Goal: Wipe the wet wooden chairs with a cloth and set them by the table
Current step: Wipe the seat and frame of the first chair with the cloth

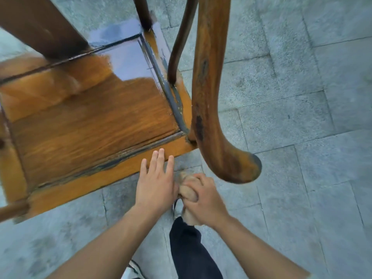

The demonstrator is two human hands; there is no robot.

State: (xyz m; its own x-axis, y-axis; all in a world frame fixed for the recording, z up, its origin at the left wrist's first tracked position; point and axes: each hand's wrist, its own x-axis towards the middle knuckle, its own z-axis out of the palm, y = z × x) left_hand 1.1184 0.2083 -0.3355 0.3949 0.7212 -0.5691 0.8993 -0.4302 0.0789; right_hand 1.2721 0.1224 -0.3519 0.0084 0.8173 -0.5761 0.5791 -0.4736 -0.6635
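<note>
A wooden chair (84, 125) fills the upper left, seen from above. Its orange-brown seat shines with water at the far corner. A curved armrest (213, 109) runs down the chair's right side and ends in a rounded tip. My left hand (156, 182) is flat with fingers spread, its fingertips over the seat's front edge. Just to its right, my right hand (203, 200) is closed around a bunched tan cloth (188, 191), held in front of the seat and below the armrest tip.
Grey stone paving (302, 97) surrounds the chair on the right and in front. My dark trouser leg (191, 252) and a shoe stand directly below my hands. A dark wooden back slat (40, 27) rises at the upper left.
</note>
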